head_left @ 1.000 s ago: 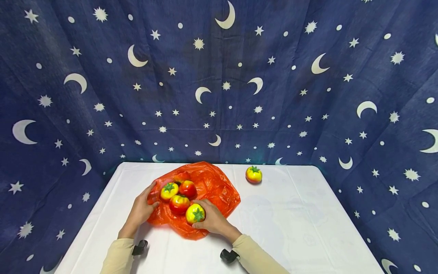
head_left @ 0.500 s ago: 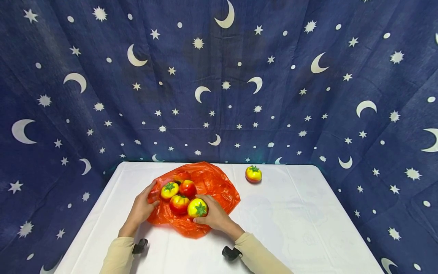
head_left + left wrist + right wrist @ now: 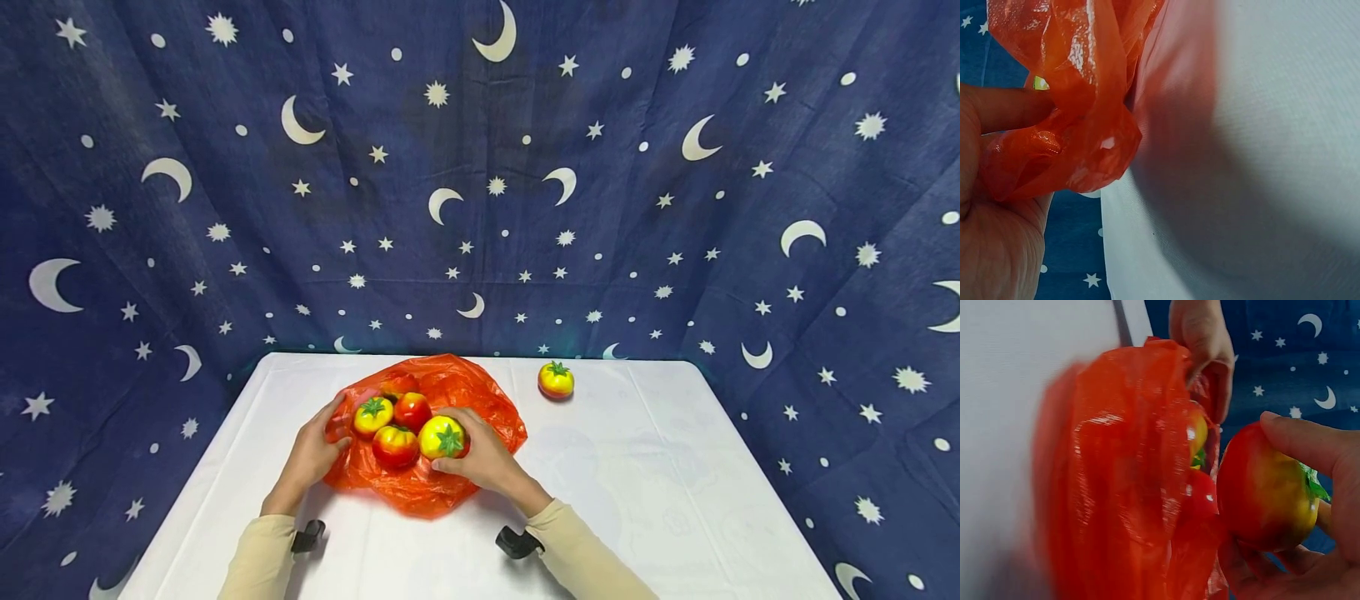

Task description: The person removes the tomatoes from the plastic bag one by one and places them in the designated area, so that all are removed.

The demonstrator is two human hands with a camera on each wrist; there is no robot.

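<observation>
A thin red plastic bag [image 3: 480, 392] lies spread on the table, with several red-and-yellow tomatoes in it, among them a yellow-topped tomato [image 3: 372, 416] and a redder tomato [image 3: 395, 447]. My left hand [image 3: 311, 454] grips the bag's left edge; in the left wrist view the crumpled film sits between thumb and fingers. My right hand [image 3: 491, 458] holds another tomato [image 3: 1269, 490] between thumb and fingers, its green leaf crown [image 3: 450, 441] turned toward me. This tomato is over the bag's right part, beside the others. Whether it touches the bag's bottom, I cannot tell.
A single tomato [image 3: 556, 381] stands near the far edge of the white-covered table [image 3: 637, 500], right of the bag. A dark blue curtain [image 3: 495, 233] with moons and stars hangs behind the table and at both sides.
My right hand has moved right and slightly away from me, taking the tomato from the bag's front to its right side. The left hand has stayed on the bag's edge.
</observation>
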